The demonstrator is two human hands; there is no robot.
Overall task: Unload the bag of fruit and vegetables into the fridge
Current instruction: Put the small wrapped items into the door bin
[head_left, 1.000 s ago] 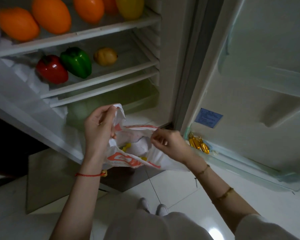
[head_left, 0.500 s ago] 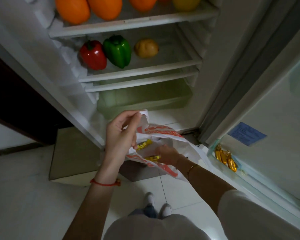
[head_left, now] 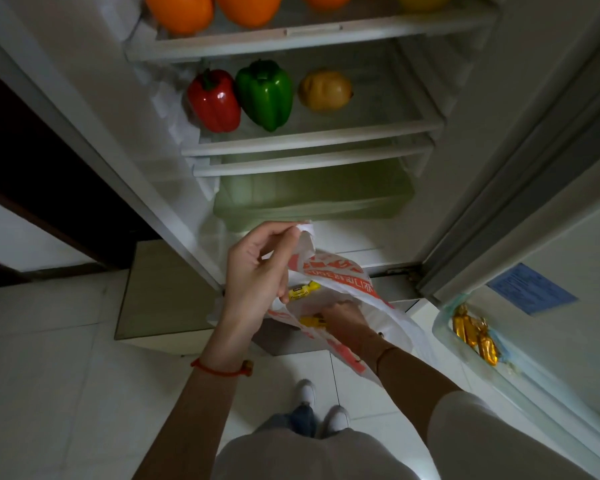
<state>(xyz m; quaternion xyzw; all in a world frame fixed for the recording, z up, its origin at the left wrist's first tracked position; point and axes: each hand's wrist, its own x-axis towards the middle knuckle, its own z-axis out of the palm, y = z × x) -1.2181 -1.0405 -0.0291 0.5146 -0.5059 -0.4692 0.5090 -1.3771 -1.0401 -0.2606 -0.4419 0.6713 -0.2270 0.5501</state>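
Holding the white plastic bag with orange print (head_left: 340,275) open before the fridge, we log our left hand (head_left: 257,268) at centre frame, fingers and thumb pinching the bag's upper edge. Our right hand (head_left: 343,317) is sunk into the bag's mouth at about 4 o'clock from the left; its fingers are hidden by the plastic, so we cannot tell whether they grip anything. Two small yellow wrapped packets (head_left: 303,291) lie inside the bag, one just beside the left palm, one touching the right hand. Open white fridge (head_left: 520,140), at 12 o'clock: middle shelf carries a glossy red bell pepper (head_left: 215,100), a glossy green bell pepper (head_left: 265,93) touching it, and a round yellow-brown fruit (head_left: 324,91) slightly apart. Top shelf: orange round fruits (head_left: 179,10), cropped. Pale green translucent drawer (head_left: 312,194) below the shelves. Door shelf at 3 o'clock: gold foil-wrapped pieces (head_left: 475,334).
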